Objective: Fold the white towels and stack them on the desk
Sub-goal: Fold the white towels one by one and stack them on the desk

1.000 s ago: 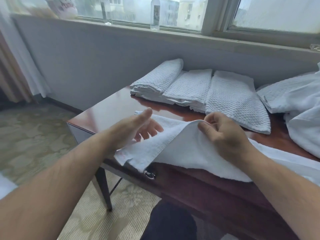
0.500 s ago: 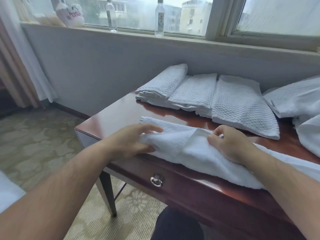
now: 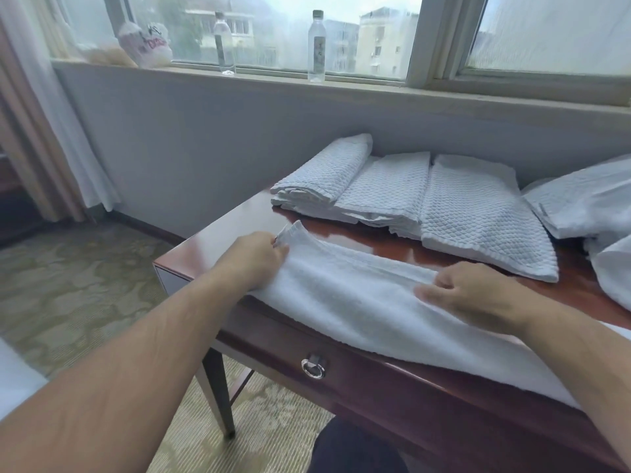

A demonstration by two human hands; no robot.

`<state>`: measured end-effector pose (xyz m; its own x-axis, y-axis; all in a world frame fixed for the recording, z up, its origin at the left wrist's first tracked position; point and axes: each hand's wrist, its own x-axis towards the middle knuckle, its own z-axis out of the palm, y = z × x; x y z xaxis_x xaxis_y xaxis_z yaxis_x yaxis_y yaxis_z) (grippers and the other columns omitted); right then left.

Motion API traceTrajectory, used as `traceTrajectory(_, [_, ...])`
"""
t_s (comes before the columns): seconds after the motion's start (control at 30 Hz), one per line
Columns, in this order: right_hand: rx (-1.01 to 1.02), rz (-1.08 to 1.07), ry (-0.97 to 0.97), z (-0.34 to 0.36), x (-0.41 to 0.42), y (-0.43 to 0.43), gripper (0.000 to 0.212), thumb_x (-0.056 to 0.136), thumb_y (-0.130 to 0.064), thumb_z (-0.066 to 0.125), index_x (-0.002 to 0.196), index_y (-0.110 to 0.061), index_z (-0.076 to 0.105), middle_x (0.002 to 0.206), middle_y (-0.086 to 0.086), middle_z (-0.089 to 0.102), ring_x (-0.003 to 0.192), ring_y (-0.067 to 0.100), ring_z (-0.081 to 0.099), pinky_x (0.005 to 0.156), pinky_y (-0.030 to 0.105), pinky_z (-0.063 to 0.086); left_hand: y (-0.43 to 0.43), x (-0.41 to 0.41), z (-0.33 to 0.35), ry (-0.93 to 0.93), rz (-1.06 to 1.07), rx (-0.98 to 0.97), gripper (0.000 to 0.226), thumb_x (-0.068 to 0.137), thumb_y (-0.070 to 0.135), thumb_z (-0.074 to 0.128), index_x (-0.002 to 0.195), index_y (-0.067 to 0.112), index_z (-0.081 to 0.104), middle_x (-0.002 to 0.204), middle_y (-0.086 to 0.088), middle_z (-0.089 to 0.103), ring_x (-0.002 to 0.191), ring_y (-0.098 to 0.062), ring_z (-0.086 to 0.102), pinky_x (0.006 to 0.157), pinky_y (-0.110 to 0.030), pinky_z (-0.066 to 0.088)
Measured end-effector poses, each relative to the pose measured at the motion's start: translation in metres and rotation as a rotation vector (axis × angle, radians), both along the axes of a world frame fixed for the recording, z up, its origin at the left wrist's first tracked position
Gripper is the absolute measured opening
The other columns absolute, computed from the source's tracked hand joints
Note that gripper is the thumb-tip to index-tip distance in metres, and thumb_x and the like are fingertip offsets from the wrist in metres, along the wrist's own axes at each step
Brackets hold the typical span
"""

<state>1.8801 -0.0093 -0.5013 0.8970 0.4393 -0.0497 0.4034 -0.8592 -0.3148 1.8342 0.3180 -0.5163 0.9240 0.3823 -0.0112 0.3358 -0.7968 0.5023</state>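
Soft daylight from window (image 3: 273,32); glare on desk (image 3: 386,245); edges bowed, perhaps slightly blurred

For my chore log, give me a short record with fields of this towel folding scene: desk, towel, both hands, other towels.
desk: dark red wood, drawer in front
towel: lies along the desk's near edge, partly folded
left hand: pinches the towel's far left corner
right hand: fingers curled over the towel's far edge
folded towels: three in a row at the back
loose towels: heaped at the right
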Motion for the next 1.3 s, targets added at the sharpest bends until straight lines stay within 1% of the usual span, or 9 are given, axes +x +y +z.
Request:
traceTrajectory(0.1, [-0.062,-0.083,-0.034,-0.005,-0.001,-0.008,0.026,0.094,-0.044,0.057,0.076,-0.025,0.057,0.076,-0.010,0.061,0.068,0.010,0.054,0.059,0.029,0.038,0.001,0.007,-0.005,0.062,0.010,0.123,0.035,0.103,0.043,0.041,0.075,0.022,0.044,0.082,0.000,0.051,0.081,-0.024,0.052,0.063,-0.033,0.034])
traceTrajectory(0.2, [0.096,-0.151,-0.243,-0.005,-0.006,-0.010,0.017,0.097,-0.051,0.056,0.090,-0.036,0.059,0.088,-0.014,0.062,0.083,0.012,0.058,0.068,0.034,0.042,-0.003,0.005,-0.012,-0.029,0.080,0.180,0.033,0.103,0.044,0.037,0.079,0.022,0.043,0.082,0.001,0.050,0.077,-0.026,0.049,0.063,-0.035,0.035])
traceTrajectory(0.37, [-0.093,-0.240,-0.234,-0.007,-0.007,-0.017,0.042,0.088,-0.065,0.051,0.072,-0.027,0.059,0.070,-0.011,0.062,0.067,0.009,0.057,0.061,0.032,0.045,-0.028,-0.011,-0.009,-0.327,0.134,0.221,0.032,0.101,0.040,0.047,0.126,0.021,0.046,0.123,-0.006,0.054,0.108,-0.030,0.046,0.085,-0.045,0.041])
traceTrajectory(0.47, [-0.081,-0.295,-0.210,-0.006,-0.004,-0.039,0.038,0.080,-0.055,0.053,0.065,-0.021,0.057,0.062,-0.007,0.062,0.060,0.012,0.058,0.055,0.031,0.043,-0.060,-0.026,-0.005,-0.512,-0.108,0.247,0.030,0.096,0.026,0.054,0.126,0.024,0.055,0.127,0.000,0.054,0.119,-0.024,0.043,0.096,-0.042,0.034])
traceTrajectory(0.67, [-0.039,-0.237,0.064,0.001,-0.001,-0.091,0.038,0.084,-0.042,0.064,0.058,-0.018,0.050,0.050,-0.008,0.051,0.050,0.010,0.047,0.055,0.031,0.037,-0.131,-0.033,-0.017,-0.213,-0.598,0.178,0.046,0.101,0.052,0.040,0.145,0.039,0.044,0.147,0.012,0.042,0.136,-0.013,0.035,0.113,-0.034,0.025])
traceTrajectory(0.8, [0.082,-0.294,-0.233,-0.001,-0.009,-0.096,0.019,0.085,-0.048,0.068,0.074,-0.032,0.064,0.067,-0.014,0.064,0.076,0.011,0.064,0.064,0.032,0.042,-0.140,-0.024,-0.022,-0.170,-0.632,0.263,0.054,0.102,0.057,0.032,0.153,0.040,0.031,0.159,0.010,0.032,0.145,-0.013,0.025,0.118,-0.032,0.017])
traceTrajectory(0.9, [-0.103,-0.344,-0.368,-0.013,-0.013,-0.091,0.024,0.091,-0.055,0.060,0.096,-0.032,0.066,0.097,-0.004,0.072,0.098,0.025,0.065,0.079,0.037,0.043,-0.136,-0.019,-0.025,-0.102,-0.628,0.319,0.057,0.102,0.059,0.025,0.156,0.039,0.024,0.165,0.009,0.022,0.151,-0.013,0.016,0.121,-0.034,0.011])
traceTrajectory(1.13, [0.027,-0.396,-0.082,-0.009,-0.009,-0.114,0.042,0.088,-0.064,0.059,0.080,-0.023,0.063,0.079,-0.007,0.067,0.073,0.011,0.060,0.064,0.034,0.042,-0.144,-0.024,-0.020,-0.158,-0.886,0.330,0.082,0.078,0.088,0.028,0.150,0.047,0.030,0.157,0.019,0.027,0.142,-0.006,0.019,0.119,-0.034,0.019])
traceTrajectory(1.3, [0.133,-0.317,-0.052,-0.012,-0.008,-0.122,0.045,0.094,-0.049,0.058,0.065,-0.016,0.047,0.062,-0.005,0.052,0.056,0.014,0.046,0.058,0.037,0.037,-0.142,-0.019,-0.008,-0.286,-0.909,0.337,0.033,0.097,0.053,0.054,0.119,0.033,0.066,0.127,0.016,0.061,0.113,-0.013,0.058,0.095,-0.033,0.045])
